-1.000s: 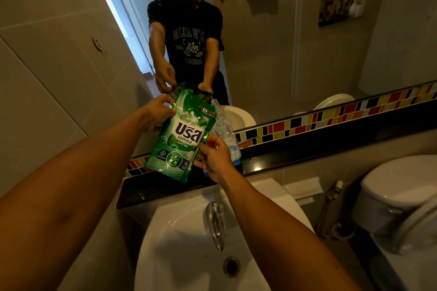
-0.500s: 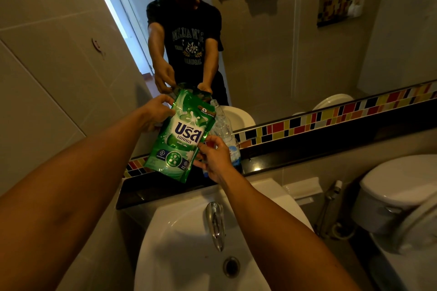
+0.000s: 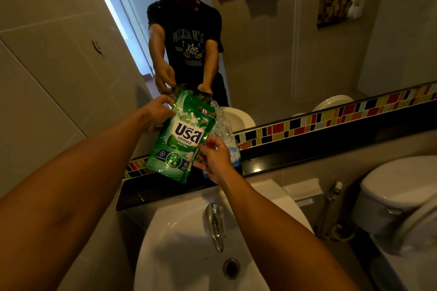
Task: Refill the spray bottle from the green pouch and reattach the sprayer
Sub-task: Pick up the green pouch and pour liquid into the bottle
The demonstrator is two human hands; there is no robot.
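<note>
The green pouch [image 3: 182,136] with white lettering hangs tilted above the black ledge, its top right corner leaning against the neck of a clear plastic bottle [image 3: 223,129]. My left hand [image 3: 155,114] grips the pouch's upper left edge. My right hand [image 3: 211,157] pinches the pouch's lower right edge, just in front of the bottle's lower part. The bottle stands on the ledge with its mouth uncovered. I see no sprayer head.
A black ledge [image 3: 307,156] runs under the mirror with a coloured tile strip [image 3: 331,117]. Below is a white sink [image 3: 179,243] with a chrome tap [image 3: 215,224]. A toilet [image 3: 397,196] and a hose sprayer [image 3: 331,198] stand at right. Tiled wall closes the left.
Almost nothing has moved: both hands keep the pouch in the same tilted pose against the bottle.
</note>
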